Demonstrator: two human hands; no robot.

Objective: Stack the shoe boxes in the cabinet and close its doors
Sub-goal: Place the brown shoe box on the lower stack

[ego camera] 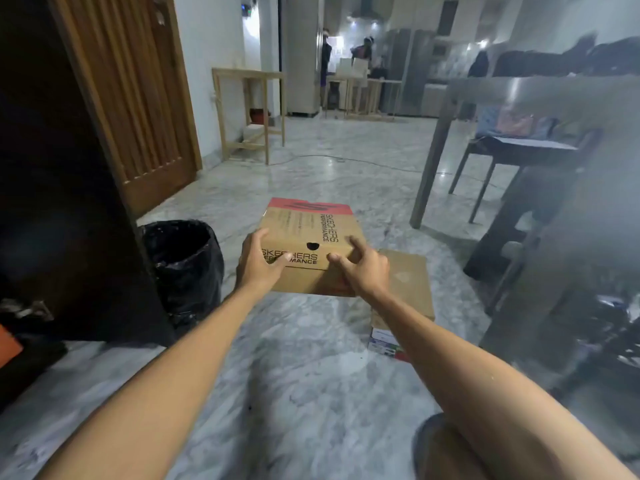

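A brown shoe box (pixel 308 233) with black lettering and a red far end sits in the middle of the view, just above the marble floor. My left hand (pixel 258 261) grips its near left corner, thumb on the front face. My right hand (pixel 363 266) rests on its near right corner with fingers spread over the lid. A second plain brown shoe box (pixel 410 282) lies on the floor right of it, partly behind my right forearm. The dark cabinet (pixel 52 168) stands at the left with a slatted wooden door (pixel 138 98) swung open; its inside is too dark to read.
A black bin (pixel 183 261) with a plastic liner stands beside the cabinet, left of the box. A grey table (pixel 540 95) and a chair (pixel 512 150) fill the right side. A wooden frame table (pixel 249 112) stands by the far wall. Two people stand far back.
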